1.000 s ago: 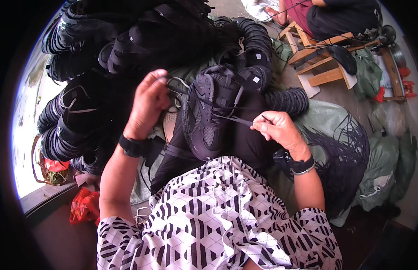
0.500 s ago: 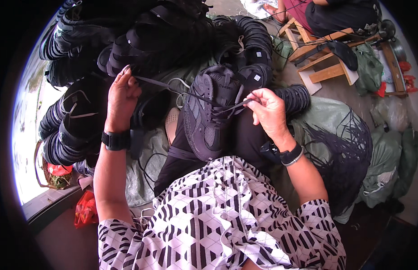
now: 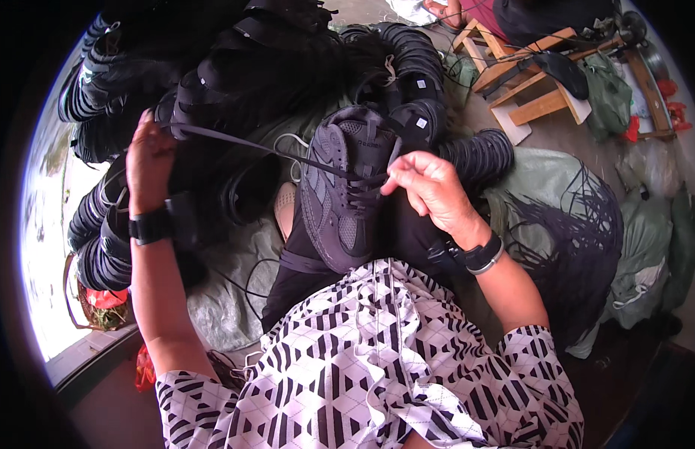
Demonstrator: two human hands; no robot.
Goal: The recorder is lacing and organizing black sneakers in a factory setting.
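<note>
A dark grey sneaker upper (image 3: 317, 213) lies over my dark-trousered thighs, its toe toward me and its tongue away from me. A flat dark shoelace (image 3: 246, 144) runs through its upper eyelets; the lower eyelets look laced. My left hand (image 3: 149, 165), raised at the far left, pinches one end and draws the lace out in a long slanting line. Close to the right side of the upper's opening, my right hand (image 3: 431, 193) has thumb and forefinger pressed together on the lace's short end, mostly hidden by the fingers.
Stacked black shoe uppers (image 3: 100, 217) stand at left, with a large dark heap (image 3: 265, 67) beyond and more stacks (image 3: 478, 159) to the right. Loose dark laces (image 3: 564, 232) cover a green sack (image 3: 527, 176). A wooden stool (image 3: 546, 105) and another person's leg (image 3: 475, 15) are at far right.
My left hand has moved farther left, lengthening the stretch of lace between it and the upper. My right hand has come slightly left and down, nearer the eyelets.
</note>
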